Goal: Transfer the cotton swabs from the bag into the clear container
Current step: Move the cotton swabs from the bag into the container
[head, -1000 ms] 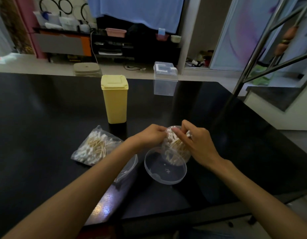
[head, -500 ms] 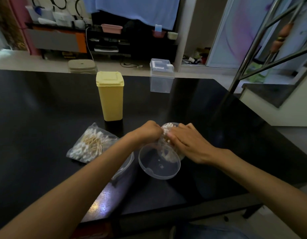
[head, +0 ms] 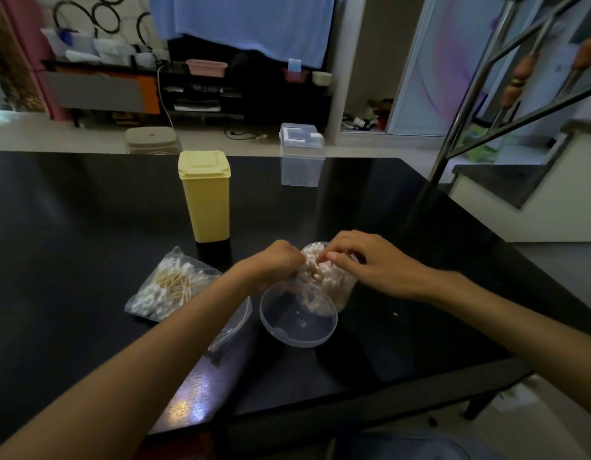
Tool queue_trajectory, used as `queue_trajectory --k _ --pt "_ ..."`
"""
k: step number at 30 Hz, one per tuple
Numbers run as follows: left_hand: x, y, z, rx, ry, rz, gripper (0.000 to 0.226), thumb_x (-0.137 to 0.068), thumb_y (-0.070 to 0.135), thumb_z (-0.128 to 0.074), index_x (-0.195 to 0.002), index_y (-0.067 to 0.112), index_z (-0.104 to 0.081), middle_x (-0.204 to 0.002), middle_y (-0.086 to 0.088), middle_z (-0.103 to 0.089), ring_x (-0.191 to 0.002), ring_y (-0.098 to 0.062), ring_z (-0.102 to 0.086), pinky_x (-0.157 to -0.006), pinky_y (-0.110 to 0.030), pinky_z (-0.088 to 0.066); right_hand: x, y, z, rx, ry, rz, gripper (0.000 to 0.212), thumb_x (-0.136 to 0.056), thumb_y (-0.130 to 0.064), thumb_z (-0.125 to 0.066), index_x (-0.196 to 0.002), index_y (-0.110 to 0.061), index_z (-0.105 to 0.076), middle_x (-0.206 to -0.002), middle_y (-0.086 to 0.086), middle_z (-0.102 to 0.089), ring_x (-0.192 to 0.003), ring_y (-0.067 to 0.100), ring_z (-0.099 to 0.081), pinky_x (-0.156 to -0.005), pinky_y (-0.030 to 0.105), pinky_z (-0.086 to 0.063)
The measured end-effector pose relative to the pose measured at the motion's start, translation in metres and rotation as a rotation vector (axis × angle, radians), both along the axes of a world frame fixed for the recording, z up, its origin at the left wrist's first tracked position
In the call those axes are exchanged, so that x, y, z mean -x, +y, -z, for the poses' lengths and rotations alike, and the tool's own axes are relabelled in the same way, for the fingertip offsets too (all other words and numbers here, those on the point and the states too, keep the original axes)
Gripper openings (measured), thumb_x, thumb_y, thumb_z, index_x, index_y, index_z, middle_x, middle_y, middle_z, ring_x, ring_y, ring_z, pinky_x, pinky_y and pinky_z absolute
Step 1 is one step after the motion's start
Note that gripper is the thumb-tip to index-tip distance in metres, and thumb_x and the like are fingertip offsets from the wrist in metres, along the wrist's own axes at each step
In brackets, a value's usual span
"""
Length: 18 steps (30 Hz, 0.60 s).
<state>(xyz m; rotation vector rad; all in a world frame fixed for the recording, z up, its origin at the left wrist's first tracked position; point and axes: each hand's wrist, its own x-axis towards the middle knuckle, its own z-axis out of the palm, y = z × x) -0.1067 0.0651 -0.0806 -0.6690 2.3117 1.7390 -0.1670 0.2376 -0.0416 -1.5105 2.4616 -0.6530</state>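
Note:
A clear round container [head: 337, 288] stands on the black table [head: 88, 210], packed with upright cotton swabs [head: 315, 260]. My left hand [head: 274, 260] is curled against its left rim, fingers closed on the swabs there. Over the container's mouth my right hand [head: 363, 258] lies, fingertips pinching and pressing the swab tops. A clear plastic bag [head: 169, 287] holding more wooden-stick swabs rests flat to the left. The container's clear lid [head: 297, 318] lies upturned just in front of it.
A tall yellow lidded box [head: 206, 195] stands behind the bag. A clear rectangular lidded box [head: 300, 159] sits at the table's far edge. Another clear plastic piece [head: 232, 327] pokes out under my left forearm. The table's near edge runs just below my arms.
Both hands stay at the container and shift slightly. My right hand has flattened over the swab tops, pressing them down. The camera view has tilted a little.

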Motion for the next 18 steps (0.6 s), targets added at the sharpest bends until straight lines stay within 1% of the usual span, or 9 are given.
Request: queue_trajectory --k 2,4,6,8,10,13,15,17,18 --pt "-0.001 0.002 0.000 -0.011 0.020 0.004 0.023 -0.089 -0.001 -0.044 -0.093 -0.008 -0.064 -0.094 -0.021 -0.063 -0.092 -0.032 -0.062 -0.090 -0.049 -0.052 -0.008 0.008 0.011 0.022 0.121 -0.085 0.034 -0.099 -0.030 -0.039 -0.129 -0.025 -0.054 -0.132 -0.009 -0.054 -0.122 0.002 -0.047 -0.105 0.022 -0.037" --pt "-0.001 0.003 0.000 -0.037 0.036 0.002 0.022 -0.091 -0.001 -0.042 -0.083 -0.002 -0.062 -0.087 -0.019 -0.060 -0.084 -0.028 -0.060 -0.082 -0.043 -0.054 -0.014 0.018 0.024 -0.097 0.244 -0.160 0.043 -0.101 -0.035 -0.029 -0.142 -0.026 -0.037 -0.148 -0.010 -0.038 -0.135 0.000 -0.032 -0.111 0.017 -0.023" --pt "0.000 0.003 0.002 -0.038 0.044 -0.010 0.022 -0.092 -0.001 -0.040 -0.084 -0.001 -0.061 -0.088 -0.019 -0.058 -0.081 -0.025 -0.058 -0.077 -0.037 -0.053 -0.013 0.029 0.034 -0.161 0.326 -0.171 0.051 -0.098 -0.041 -0.019 -0.147 -0.027 -0.025 -0.153 -0.009 -0.028 -0.139 0.000 -0.023 -0.114 0.018 -0.018" --pt "0.001 0.003 0.005 -0.020 0.053 -0.018 0.022 -0.093 0.001 -0.041 -0.088 -0.002 -0.062 -0.090 -0.019 -0.059 -0.082 -0.025 -0.057 -0.081 -0.038 -0.052 -0.008 0.037 0.040 -0.167 0.349 -0.148 0.053 -0.097 -0.042 -0.016 -0.148 -0.027 -0.016 -0.155 -0.010 -0.021 -0.141 -0.001 -0.016 -0.116 0.019 -0.014" --pt "0.001 0.002 0.007 -0.014 0.047 -0.028 0.023 -0.094 0.003 -0.042 -0.095 -0.003 -0.064 -0.091 -0.018 -0.061 -0.082 -0.024 -0.060 -0.080 -0.038 -0.054 -0.007 0.041 0.042 -0.184 0.330 -0.131 0.052 -0.097 -0.041 -0.016 -0.148 -0.029 -0.008 -0.155 -0.014 -0.012 -0.141 -0.007 -0.006 -0.116 0.014 -0.004" --pt "0.000 0.003 0.006 -0.053 0.048 -0.021 0.023 -0.096 0.004 -0.041 -0.099 -0.004 -0.063 -0.095 -0.019 -0.061 -0.083 -0.024 -0.063 -0.067 -0.034 -0.058 -0.009 0.041 0.039 -0.216 0.343 -0.160 0.052 -0.098 -0.040 -0.015 -0.147 -0.029 -0.006 -0.154 -0.016 -0.007 -0.141 -0.009 -0.001 -0.113 0.009 0.005" --pt "0.000 0.004 0.005 -0.059 0.047 -0.023 0.023 -0.096 0.004 -0.041 -0.097 -0.004 -0.062 -0.096 -0.020 -0.062 -0.084 -0.026 -0.064 -0.069 -0.037 -0.058 -0.009 0.040 0.034 -0.241 0.334 -0.185 0.050 -0.100 -0.037 -0.019 -0.149 -0.029 -0.010 -0.154 -0.018 -0.008 -0.141 -0.008 -0.002 -0.112 0.007 0.004" --pt "0.000 0.004 0.005 -0.057 0.040 -0.023 0.022 -0.095 0.004 -0.041 -0.097 -0.003 -0.062 -0.092 -0.017 -0.063 -0.079 -0.023 -0.065 -0.066 -0.033 -0.058 -0.008 0.038 0.029 -0.223 0.223 -0.170 0.048 -0.102 -0.032 -0.026 -0.149 -0.031 -0.017 -0.153 -0.021 -0.013 -0.140 -0.010 -0.007 -0.111 0.005 0.000" --pt "-0.001 0.004 0.004 -0.059 0.037 -0.019 0.022 -0.095 0.005 -0.042 -0.097 -0.002 -0.063 -0.091 -0.016 -0.063 -0.078 -0.021 -0.065 -0.063 -0.030 -0.057 -0.008 0.036 0.027 -0.173 0.146 -0.141 0.047 -0.102 -0.031 -0.029 -0.148 -0.032 -0.020 -0.152 -0.022 -0.016 -0.138 -0.012 -0.009 -0.110 0.005 -0.003"
